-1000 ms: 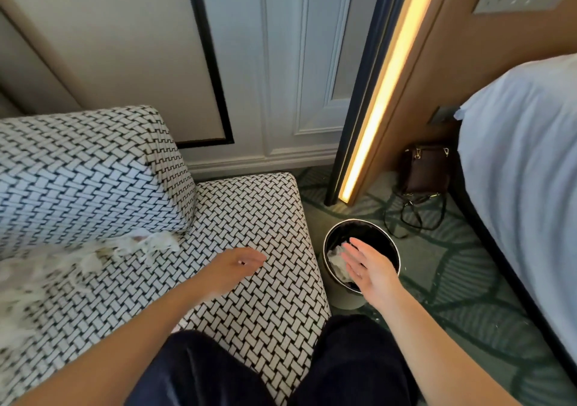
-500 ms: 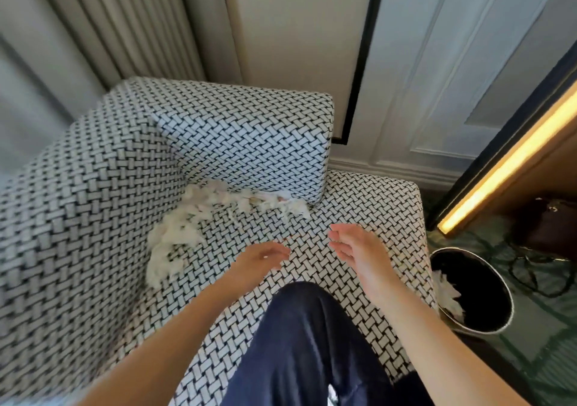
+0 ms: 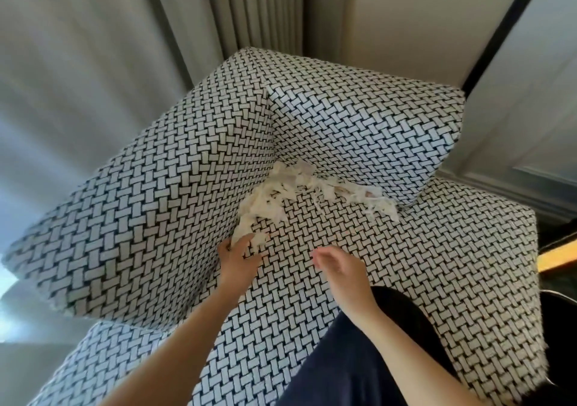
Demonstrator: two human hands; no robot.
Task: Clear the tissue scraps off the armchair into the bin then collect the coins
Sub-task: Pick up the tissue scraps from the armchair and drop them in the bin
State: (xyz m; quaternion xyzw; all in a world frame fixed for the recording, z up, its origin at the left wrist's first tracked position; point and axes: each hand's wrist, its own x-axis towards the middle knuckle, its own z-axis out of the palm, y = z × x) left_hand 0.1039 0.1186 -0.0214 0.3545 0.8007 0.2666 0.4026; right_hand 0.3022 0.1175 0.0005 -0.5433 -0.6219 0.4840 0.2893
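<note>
Through the head view we are leaning over the armchair (image 3: 175, 193). The tissue scraps (image 3: 290, 193) are lying in its back corner, strung along the crease where the seat is meeting the backrest and the armrest. Our left hand (image 3: 239, 260) is reaching into the near end of that heap with its fingers stretched out and loosely spread, touching the closest shreds against the armrest but not closing round them. Our right hand (image 3: 342, 269) is hovering just above the armchair's seat, near the heap, its fingers hanging softly curled and holding nothing. To do this step well, we are judging that the left hand should be raking the shreds out of the crease toward the middle of the seat, with the right hand coming in as a wall on the other side, so that both are squeezing one clump. The paper is looking light and finely torn, so a slow, low gather should be shedding fewer bits than a quick snatch, and the crease is deserving a second sweep. The bin (image 3: 560, 295) is showing only as a sliver of rim just beyond the armchair's edge on our right. We are counting one armchair, one heap of scraps with too many shreds to number, two hands, one bin, and no coins in sight; we cannot tell whether any are hiding under the paper.
</note>
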